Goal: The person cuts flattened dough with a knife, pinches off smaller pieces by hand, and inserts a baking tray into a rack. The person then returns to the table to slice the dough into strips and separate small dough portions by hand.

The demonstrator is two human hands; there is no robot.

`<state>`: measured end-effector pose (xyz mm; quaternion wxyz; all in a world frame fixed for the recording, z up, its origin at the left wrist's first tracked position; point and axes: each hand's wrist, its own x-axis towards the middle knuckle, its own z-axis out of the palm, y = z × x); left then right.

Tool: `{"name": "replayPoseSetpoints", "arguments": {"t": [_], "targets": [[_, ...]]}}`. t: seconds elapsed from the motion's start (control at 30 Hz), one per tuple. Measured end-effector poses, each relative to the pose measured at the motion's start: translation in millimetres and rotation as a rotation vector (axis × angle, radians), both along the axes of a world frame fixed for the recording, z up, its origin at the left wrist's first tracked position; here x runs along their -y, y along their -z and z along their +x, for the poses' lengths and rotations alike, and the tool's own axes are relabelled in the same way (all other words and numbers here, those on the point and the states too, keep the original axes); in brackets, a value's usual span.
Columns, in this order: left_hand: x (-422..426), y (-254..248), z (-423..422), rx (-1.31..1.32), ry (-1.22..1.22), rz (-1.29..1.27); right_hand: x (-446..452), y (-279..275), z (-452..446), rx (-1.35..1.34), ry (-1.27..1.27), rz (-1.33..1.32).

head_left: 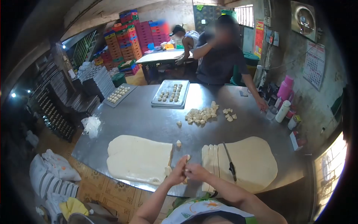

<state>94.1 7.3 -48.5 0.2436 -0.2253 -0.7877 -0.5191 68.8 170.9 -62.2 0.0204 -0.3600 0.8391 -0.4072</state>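
Observation:
Between two big slabs of dough, my left hand (179,171) is closed on a piece of dough (188,157) that pokes out above its fingers. Right beside it, my right hand (196,172) has its fingers pressed together at the same spot; any dough within them is too small to make out. The left slab (140,156) is uncut on top. On the right slab (253,160), strips (211,160) are cut along the left side, and a knife with a black handle (232,168) lies across it. A small dough piece (179,143) sits just beyond my hands.
A heap of dough pieces (201,115) lies mid-table. Behind it is a tray of dough balls (170,93). A person in a dark shirt (220,59) stands across the table, one hand near a cup (272,112). Bottles (283,111) line the right edge.

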Motion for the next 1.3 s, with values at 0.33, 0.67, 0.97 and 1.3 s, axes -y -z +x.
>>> {"name": "replayPoseSetpoints", "arguments": {"t": [0.33, 0.67, 0.97, 1.3], "targets": [[6.4, -15.9, 17.9, 0.497, 0.188, -0.577, -13.1, 16.7, -25.1, 0.129, 0.430, 0.293], [14.1, -0.3, 1.8, 0.064, 0.040, 0.049, 26.5, -8.7, 17.9, 0.101, 0.148, -0.027], [31.6, -2.5, 12.3, 0.462, 0.500, -0.342, -7.1, -7.3, -8.9, 0.378, 0.601, 0.283], [18.2, -6.0, -13.7, 0.167, 0.222, 0.030, 25.5, -33.3, 4.6, 0.009, 0.158, -0.252]]}}
